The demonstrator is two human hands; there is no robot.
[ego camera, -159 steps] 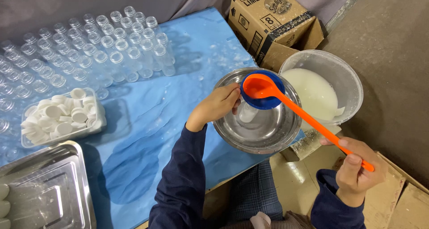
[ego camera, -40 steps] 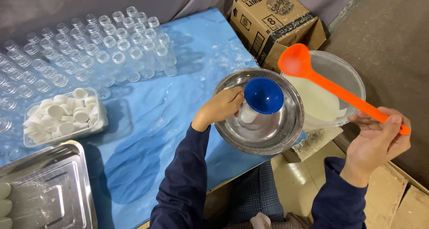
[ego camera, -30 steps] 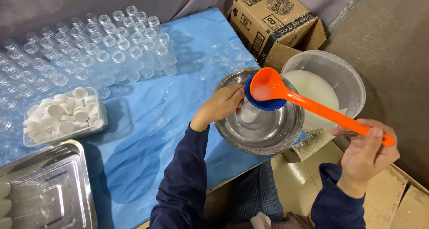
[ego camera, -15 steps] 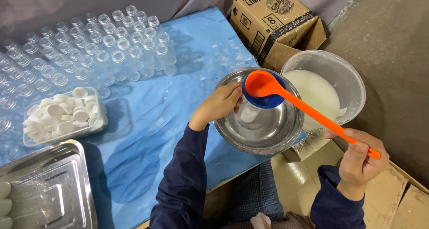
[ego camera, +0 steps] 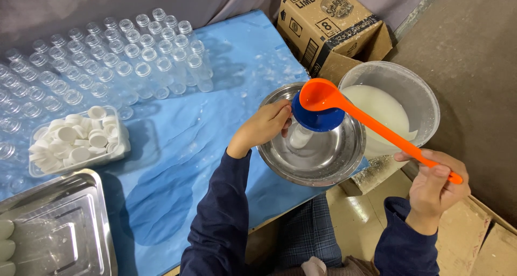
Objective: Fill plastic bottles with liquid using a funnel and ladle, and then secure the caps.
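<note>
1. Two hands work: the left hand [ego camera: 262, 127] grips a small bottle [ego camera: 298, 137] under the blue funnel [ego camera: 318, 118] inside the steel bowl [ego camera: 323, 163].
2. Closed around the handle, the right hand [ego camera: 435, 183] holds the orange ladle [ego camera: 323, 95] over the funnel, beside the white liquid tub [ego camera: 401, 82].

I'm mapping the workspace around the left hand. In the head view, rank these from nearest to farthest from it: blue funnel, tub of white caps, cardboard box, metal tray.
From the left hand:
1. Blue funnel, just to its right, in the steel bowl.
2. Cardboard box, up and to the right.
3. Tub of white caps, far to the left.
4. Metal tray, at the lower left corner.
</note>
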